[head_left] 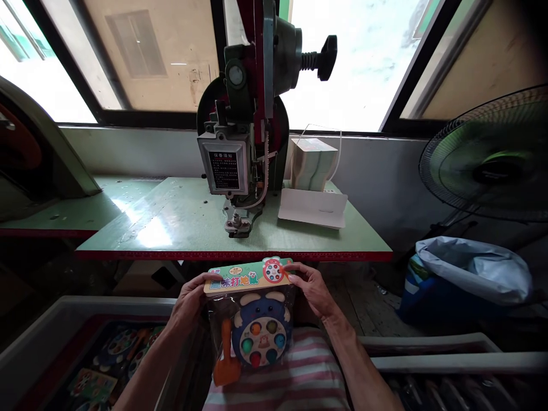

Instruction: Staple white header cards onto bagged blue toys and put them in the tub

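Between my two hands hangs a packaged toy (262,328) in a clear plastic bag: a blue animal-shaped board with coloured round buttons, and an orange toy hammer (226,354) beside it. A printed header card (233,279) with a green top covers the bag's upper edge. My left hand (194,294) grips the card's left end, and my right hand (312,288) pinches its right end. The package sits above my lap, just in front of the table's edge. Beyond it stands a stapling machine (237,171), its foot (237,222) near that edge.
A stack of cards (313,162) and an open white card (312,208) lie on the green table (180,200). At left, a crate (64,311) holds more packaged toys; another crate (454,362) is at right. A fan (492,165) and a blue-white sack (466,274) stand at right.
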### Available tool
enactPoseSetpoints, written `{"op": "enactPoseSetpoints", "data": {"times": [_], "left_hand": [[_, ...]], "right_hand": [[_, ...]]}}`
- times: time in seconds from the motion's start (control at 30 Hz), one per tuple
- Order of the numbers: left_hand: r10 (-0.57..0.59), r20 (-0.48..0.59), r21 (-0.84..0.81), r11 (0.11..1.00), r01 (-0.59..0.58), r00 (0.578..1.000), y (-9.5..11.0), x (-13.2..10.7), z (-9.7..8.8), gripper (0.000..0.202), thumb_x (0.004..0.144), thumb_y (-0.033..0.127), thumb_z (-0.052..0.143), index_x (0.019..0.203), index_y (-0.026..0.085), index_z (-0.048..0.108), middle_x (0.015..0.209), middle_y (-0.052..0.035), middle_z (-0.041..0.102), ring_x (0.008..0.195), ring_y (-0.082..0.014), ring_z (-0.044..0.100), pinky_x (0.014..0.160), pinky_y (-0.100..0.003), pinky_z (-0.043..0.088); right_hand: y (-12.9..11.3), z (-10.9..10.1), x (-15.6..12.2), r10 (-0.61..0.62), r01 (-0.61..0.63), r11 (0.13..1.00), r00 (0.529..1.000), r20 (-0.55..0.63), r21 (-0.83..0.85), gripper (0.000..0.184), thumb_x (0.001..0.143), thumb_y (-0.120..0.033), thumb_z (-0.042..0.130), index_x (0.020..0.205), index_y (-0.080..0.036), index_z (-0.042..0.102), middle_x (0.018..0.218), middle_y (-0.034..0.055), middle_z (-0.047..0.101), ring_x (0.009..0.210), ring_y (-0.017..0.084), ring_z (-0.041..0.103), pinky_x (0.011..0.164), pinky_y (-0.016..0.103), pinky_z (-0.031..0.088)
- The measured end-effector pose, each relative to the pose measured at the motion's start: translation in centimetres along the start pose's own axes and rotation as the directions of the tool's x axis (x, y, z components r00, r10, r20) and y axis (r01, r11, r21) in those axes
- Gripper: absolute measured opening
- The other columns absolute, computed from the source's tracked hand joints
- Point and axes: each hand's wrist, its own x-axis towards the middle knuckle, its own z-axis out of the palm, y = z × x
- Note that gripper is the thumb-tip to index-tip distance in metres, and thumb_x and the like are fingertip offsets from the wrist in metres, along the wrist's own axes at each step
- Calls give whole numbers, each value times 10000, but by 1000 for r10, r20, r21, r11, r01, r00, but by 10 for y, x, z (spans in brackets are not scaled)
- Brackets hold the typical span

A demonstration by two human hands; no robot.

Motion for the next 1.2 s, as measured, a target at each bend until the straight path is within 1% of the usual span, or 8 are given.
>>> {"op": "enactPoseSetpoints", "data": {"times": [0.17, 0.27, 0.37, 0.47, 0.77, 0.93, 1.03, 1.2], "left_hand": [[52, 65, 39, 998, -54, 997, 1, 3, -11, 299, 753, 320, 736, 968, 142, 844, 1088, -109, 799, 869, -239, 713, 676, -243, 556], [86, 115, 133, 986, -101, 990, -4, 3, -17, 366, 808, 365, 758, 1121, 184, 810, 1188, -93, 782, 1016, -277, 713, 799, -280, 573], [115, 146, 200, 969, -143, 983, -9, 1, -19, 410, 845, 391, 764, 1218, 219, 767, 1127, -71, 799, 1051, -283, 718, 881, -316, 567], [138, 134, 195, 967, -163, 981, -11, -1, -17, 421, 860, 417, 755, 1230, 218, 757, 1111, -72, 800, 1019, -290, 733, 899, -352, 573], [132, 144, 172, 973, -156, 981, -17, -5, -17, 435, 881, 428, 739, 1265, 223, 727, 1106, -73, 794, 1046, -283, 732, 918, -355, 581], [136, 125, 180, 971, -157, 983, -17, -6, -14, 432, 868, 451, 743, 1222, 203, 742, 1115, -84, 788, 1069, -297, 725, 939, -379, 586], [141, 106, 186, 970, -159, 984, -15, -6, -10, 451, 832, 471, 769, 1186, 190, 752, 1085, -90, 791, 1038, -308, 736, 905, -391, 604], [173, 41, 229, 957, -178, 984, -8, -13, -2, 404, 804, 492, 786, 1072, 192, 747, 886, -51, 785, 824, -268, 770, 754, -342, 621]], "right_hand": [[3, 4, 3, -24, 21, 999, 996, -91, -33, 299, 751, -394, 828, 995, -224, 796, 1030, 55, 779, 958, 258, 714, 807, 348, 585], [9, 4, 5, -54, 47, 998, 982, -182, -46, 307, 702, -395, 863, 954, -232, 801, 998, 53, 788, 931, 254, 718, 786, 337, 584], [15, 2, 7, -83, 66, 995, 963, -258, -71, 286, 676, -379, 878, 908, -233, 799, 945, 49, 791, 892, 244, 717, 734, 317, 573], [17, 2, 6, -102, 79, 993, 953, -284, -92, 262, 685, -380, 872, 887, -232, 795, 904, 46, 790, 850, 234, 714, 675, 301, 557], [15, 3, 3, -104, 83, 993, 957, -272, -88, 265, 694, -378, 863, 898, -225, 793, 910, 47, 787, 852, 228, 708, 681, 298, 556], [15, 2, 4, -108, 85, 992, 954, -281, -94, 274, 691, -383, 863, 904, -222, 799, 919, 53, 786, 846, 228, 705, 672, 297, 555], [14, 3, 4, -105, 82, 993, 952, -287, -90, 283, 678, -395, 871, 891, -222, 799, 903, 54, 786, 823, 227, 704, 658, 301, 558], [12, 3, 4, -96, 76, 994, 949, -301, -77, 324, 638, -415, 905, 866, -217, 789, 893, 60, 788, 828, 244, 718, 647, 314, 577]]}}
